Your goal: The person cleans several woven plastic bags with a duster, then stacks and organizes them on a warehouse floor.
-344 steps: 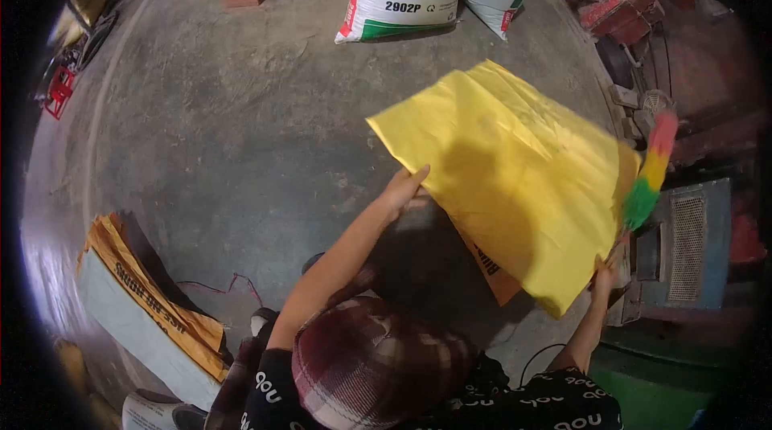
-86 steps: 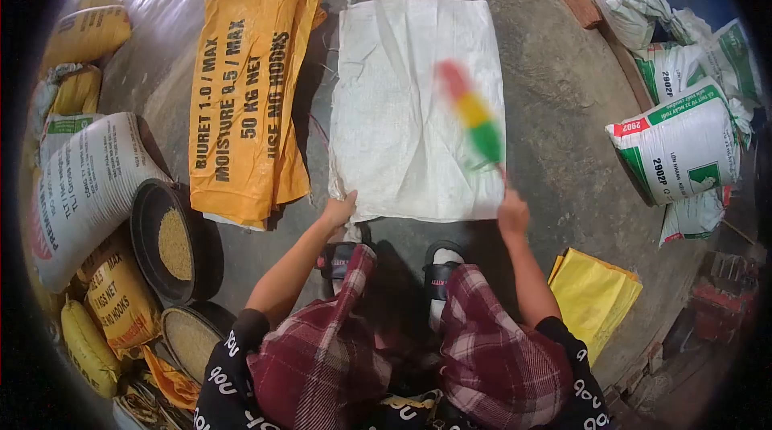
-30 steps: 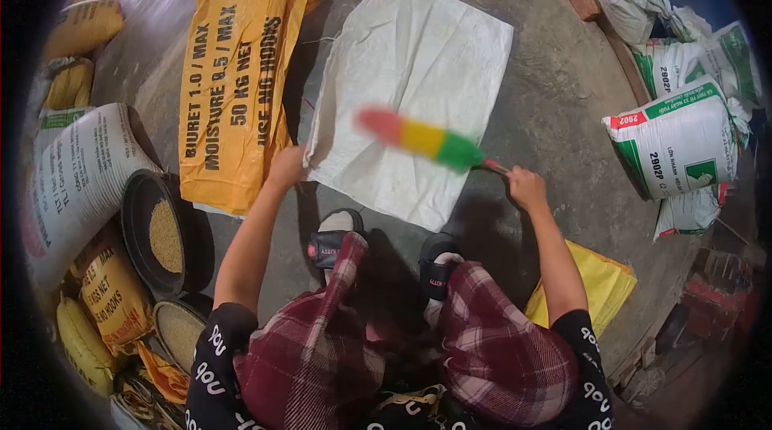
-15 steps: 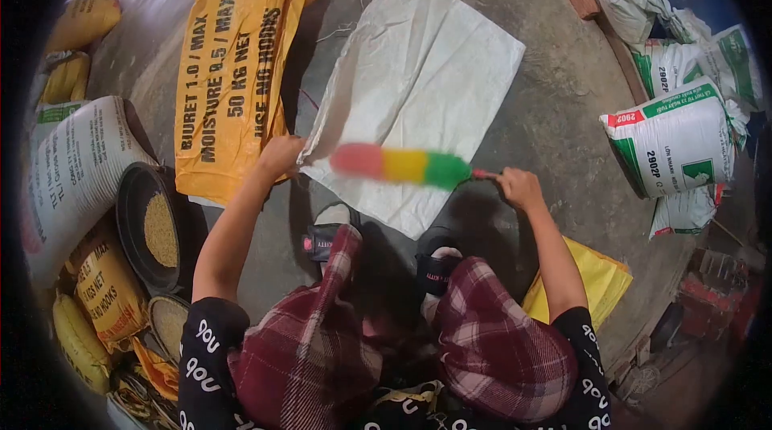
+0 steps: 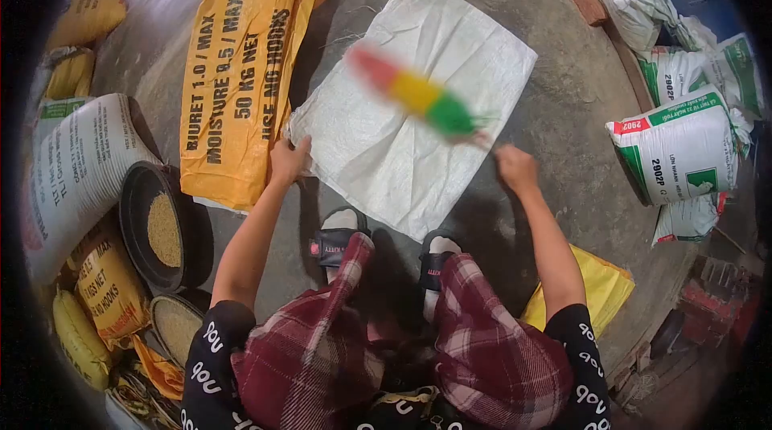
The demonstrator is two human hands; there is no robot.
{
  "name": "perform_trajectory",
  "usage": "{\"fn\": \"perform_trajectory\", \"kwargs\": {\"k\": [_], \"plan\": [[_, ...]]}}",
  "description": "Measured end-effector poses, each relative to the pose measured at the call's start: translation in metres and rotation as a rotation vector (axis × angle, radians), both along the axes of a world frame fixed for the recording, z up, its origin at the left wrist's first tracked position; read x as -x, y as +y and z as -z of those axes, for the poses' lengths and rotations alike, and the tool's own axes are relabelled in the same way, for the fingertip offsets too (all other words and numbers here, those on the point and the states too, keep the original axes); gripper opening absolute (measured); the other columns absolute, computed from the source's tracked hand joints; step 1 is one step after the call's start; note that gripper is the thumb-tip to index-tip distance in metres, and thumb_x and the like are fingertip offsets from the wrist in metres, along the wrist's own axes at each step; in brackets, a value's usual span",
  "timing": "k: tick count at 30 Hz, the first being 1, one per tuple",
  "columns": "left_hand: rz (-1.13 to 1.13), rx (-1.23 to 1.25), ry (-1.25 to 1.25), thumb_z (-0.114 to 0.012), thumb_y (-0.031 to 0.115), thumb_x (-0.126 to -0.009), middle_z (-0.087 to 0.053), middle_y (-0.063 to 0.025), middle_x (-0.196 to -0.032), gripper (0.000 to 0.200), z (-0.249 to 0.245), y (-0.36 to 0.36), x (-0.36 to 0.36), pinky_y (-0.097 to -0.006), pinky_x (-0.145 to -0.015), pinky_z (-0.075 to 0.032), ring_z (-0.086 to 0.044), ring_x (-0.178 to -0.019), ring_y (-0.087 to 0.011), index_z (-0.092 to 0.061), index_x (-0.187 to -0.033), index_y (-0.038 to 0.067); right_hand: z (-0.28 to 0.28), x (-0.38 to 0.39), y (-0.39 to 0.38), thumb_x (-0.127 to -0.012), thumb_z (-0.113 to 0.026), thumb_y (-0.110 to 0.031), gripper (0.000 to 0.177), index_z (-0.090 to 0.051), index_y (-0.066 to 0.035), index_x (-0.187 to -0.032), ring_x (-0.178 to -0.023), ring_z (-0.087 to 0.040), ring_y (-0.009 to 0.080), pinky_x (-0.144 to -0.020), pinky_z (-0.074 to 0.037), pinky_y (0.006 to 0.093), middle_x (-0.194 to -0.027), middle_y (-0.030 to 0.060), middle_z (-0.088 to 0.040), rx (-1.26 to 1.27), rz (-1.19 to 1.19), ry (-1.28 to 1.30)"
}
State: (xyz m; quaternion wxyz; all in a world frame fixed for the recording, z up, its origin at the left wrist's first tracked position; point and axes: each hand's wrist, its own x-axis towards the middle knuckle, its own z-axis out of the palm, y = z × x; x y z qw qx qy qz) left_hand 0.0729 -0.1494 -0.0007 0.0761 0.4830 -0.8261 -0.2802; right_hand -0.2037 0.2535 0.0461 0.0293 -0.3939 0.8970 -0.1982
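A white woven sack point(image 5: 474, 52) lies flat on the floor in front of my feet. At its lower left edge my left hand point(image 5: 288, 161) is closed on the sack's corner, close beside the orange sacks. My right hand point(image 5: 517, 169) is closed round the handle of a fluffy duster point(image 5: 416, 96) banded red, yellow and green. The duster is smeared by motion and slants up to the left over the middle of the sack. Its handle is blurred where it meets my fingers.
Folded orange sacks point(image 5: 233, 68) are stacked to the left. Beyond them stand full sacks point(image 5: 88, 157) and a black basin point(image 5: 133, 225) of grain. At right are filled white-and-green sacks point(image 5: 675, 145) and a brick point(image 5: 587, 2). A yellow sack point(image 5: 599, 281) lies by my right arm.
The duster has swung from nearly level to a slant, its red end higher up the sack. The white sack now lies flatter and more spread at its left side.
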Motion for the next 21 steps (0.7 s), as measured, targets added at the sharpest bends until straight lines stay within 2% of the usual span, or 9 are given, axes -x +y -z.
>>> {"fn": "perform_trajectory", "kwargs": {"k": [2, 3, 5, 7, 11, 12, 15, 17, 21], "plan": [[-0.055, -0.193, 0.051, -0.066, 0.032, -0.074, -0.061, -0.0128, -0.064, 0.039, 0.01, -0.008, -0.006, -0.0313, -0.052, -0.045, -0.057, -0.055, -0.0183, -0.06, -0.074, -0.007, 0.006, -0.008, -0.035, -0.084, -0.046, -0.028, 0.027, -0.057, -0.005, -0.077, -0.065, -0.058, 0.0357, -0.058, -0.045, 0.0459, -0.074, 0.0156, -0.06, -0.286, -0.288, -0.021], [-0.058, -0.19, 0.051, -0.066, 0.032, -0.074, -0.061, -0.0128, -0.064, 0.039, 0.019, -0.01, -0.009, -0.0313, -0.052, -0.045, -0.057, -0.055, -0.0183, -0.06, -0.074, -0.007, 0.013, -0.007, -0.047, -0.084, -0.046, -0.028, 0.027, -0.057, -0.005, -0.077, -0.065, -0.058, 0.0357, -0.058, -0.045, 0.0459, -0.074, 0.0156, -0.06, -0.283, -0.291, -0.021], [-0.118, -0.27, 0.116, -0.067, 0.028, -0.073, -0.059, -0.0098, -0.061, 0.035, 0.032, -0.015, -0.018, -0.0289, -0.049, -0.043, -0.054, -0.051, -0.0149, -0.06, -0.069, -0.006, 0.03, -0.003, -0.068, -0.083, -0.049, -0.026, 0.023, -0.059, -0.007, -0.079, -0.067, -0.061, 0.0313, -0.056, -0.048, 0.0409, -0.068, 0.014, -0.06, -0.33, -0.157, 0.016], [-0.146, -0.288, 0.068, -0.068, 0.026, -0.073, -0.058, -0.0077, -0.059, 0.032, 0.003, -0.006, -0.009, -0.0289, -0.048, -0.042, -0.051, -0.049, -0.0138, -0.06, -0.067, -0.004, 0.038, 0.026, -0.085, -0.086, -0.044, -0.029, 0.031, -0.06, -0.003, -0.081, -0.071, -0.061, 0.035, -0.059, -0.048, 0.0435, -0.071, 0.0168, -0.061, -0.318, 0.114, 0.016], [-0.216, -0.366, 0.096, -0.069, 0.029, -0.069, -0.057, -0.0117, -0.056, 0.036, 0.005, -0.007, -0.009, -0.0331, -0.051, -0.044, -0.055, -0.05, -0.0183, -0.058, -0.062, -0.005, 0.016, 0.082, -0.103, -0.089, -0.035, -0.038, 0.046, -0.061, 0.0, -0.086, -0.076, -0.058, 0.0402, -0.067, -0.046, 0.0482, -0.082, 0.0242, -0.06, -0.1, 0.787, -0.23], [-0.207, -0.332, 0.088, -0.07, 0.028, -0.069, -0.057, -0.0118, -0.056, 0.036, 0.01, -0.01, -0.01, -0.033, -0.051, -0.043, -0.054, -0.05, -0.0183, -0.058, -0.061, -0.006, 0.013, 0.085, -0.102, -0.089, -0.035, -0.038, 0.046, -0.061, 0.0, -0.086, -0.076, -0.058, 0.0402, -0.067, -0.046, 0.0482, -0.082, 0.0242, -0.06, -0.088, 0.796, -0.236], [-0.148, -0.302, 0.059, -0.07, 0.028, -0.068, -0.057, -0.0117, -0.057, 0.037, 0.016, -0.014, -0.015, -0.0332, -0.049, -0.043, -0.054, -0.049, -0.0185, -0.057, -0.061, -0.006, 0.006, 0.072, -0.103, -0.087, -0.036, -0.039, 0.046, -0.06, 0.0, -0.088, -0.078, -0.058, 0.0392, -0.067, -0.045, 0.0471, -0.084, 0.0238, -0.06, -0.052, 0.678, -0.196], [-0.133, -0.301, 0.059, -0.07, 0.028, -0.068, -0.057, -0.0111, -0.057, 0.037, 0.021, -0.015, -0.016, -0.0328, -0.048, -0.043, -0.054, -0.049, -0.0182, -0.057, -0.062, -0.006, 0.006, 0.045, -0.098, -0.086, -0.038, -0.038, 0.039, -0.06, -0.006, -0.093, -0.078, -0.058, 0.039, -0.067, -0.046, 0.0463, -0.083, 0.0215, -0.06, -0.246, 0.148, -0.234], [-0.137, -0.427, 0.078, -0.069, 0.026, -0.071, -0.06, -0.0129, -0.067, 0.036, 0.005, -0.005, -0.01, -0.0307, -0.051, -0.043, -0.056, -0.055, -0.0182, -0.059, -0.074, -0.009, 0.029, 0.021, -0.067, -0.085, -0.04, -0.034, 0.035, -0.06, -0.006, -0.081, -0.076, -0.058, 0.0387, -0.069, -0.044, 0.0477, -0.077, 0.0198, -0.061, -0.313, -0.111, -0.097]]}}
